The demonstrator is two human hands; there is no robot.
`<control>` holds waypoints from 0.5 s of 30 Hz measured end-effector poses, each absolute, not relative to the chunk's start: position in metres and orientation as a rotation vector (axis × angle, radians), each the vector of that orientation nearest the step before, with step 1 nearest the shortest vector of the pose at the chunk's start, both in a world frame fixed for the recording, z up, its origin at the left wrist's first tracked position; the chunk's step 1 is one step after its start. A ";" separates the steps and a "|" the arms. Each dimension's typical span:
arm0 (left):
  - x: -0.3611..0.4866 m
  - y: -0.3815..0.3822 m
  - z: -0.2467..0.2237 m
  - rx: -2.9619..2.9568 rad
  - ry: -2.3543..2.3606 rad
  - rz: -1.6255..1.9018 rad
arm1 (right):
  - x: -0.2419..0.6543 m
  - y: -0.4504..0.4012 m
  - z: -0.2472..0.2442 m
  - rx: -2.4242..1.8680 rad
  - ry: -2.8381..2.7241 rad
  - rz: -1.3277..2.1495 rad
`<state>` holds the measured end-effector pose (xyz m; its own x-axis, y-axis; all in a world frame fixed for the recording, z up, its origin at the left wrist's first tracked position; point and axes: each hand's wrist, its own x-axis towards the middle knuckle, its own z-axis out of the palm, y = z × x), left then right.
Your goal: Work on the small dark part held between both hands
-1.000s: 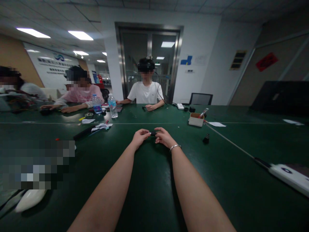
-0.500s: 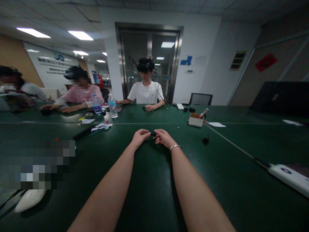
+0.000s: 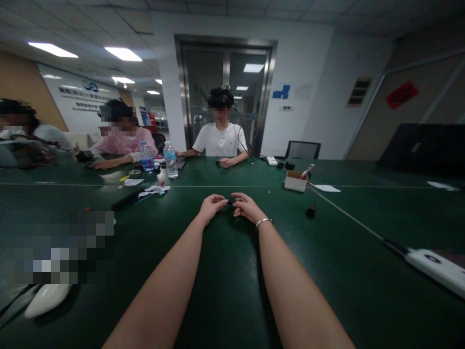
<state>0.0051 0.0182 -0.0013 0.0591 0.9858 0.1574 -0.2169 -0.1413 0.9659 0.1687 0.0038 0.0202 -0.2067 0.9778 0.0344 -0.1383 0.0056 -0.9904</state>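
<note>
A small dark object (image 3: 230, 201), with a pale bit at its left end, is between my hands over the green table; its kind is too small to make out. My left hand (image 3: 211, 208) pinches its left end between thumb and fingertips. Around the right end, the fingers of my right hand (image 3: 249, 207) are curled, with the forefinger along the top. A silver bangle is on my right wrist. To the right of my hands, a small black piece (image 3: 311, 210) stands on the table.
A small open box (image 3: 295, 182) with a pen-like item sits ahead right, beside paper. A cable runs to a white power strip (image 3: 436, 269). Two water bottles (image 3: 170, 160) and paper scraps (image 3: 154, 191) are ahead left. Across the table, several people wear headsets.
The fingers of my right hand have loosened slightly around the dark object. My left hand stays in place. At the far left, a co-worker has raised a dark item off the table.
</note>
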 end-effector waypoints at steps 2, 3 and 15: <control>0.005 0.019 -0.002 1.194 0.927 1.359 | 0.169 0.003 0.021 -0.992 -1.239 1.424; 0.005 0.019 -0.002 1.199 0.931 1.359 | 0.170 0.003 0.021 -1.006 -1.238 1.433; 0.004 0.021 -0.004 1.181 0.914 1.363 | 0.169 0.006 0.018 -1.015 -1.265 1.407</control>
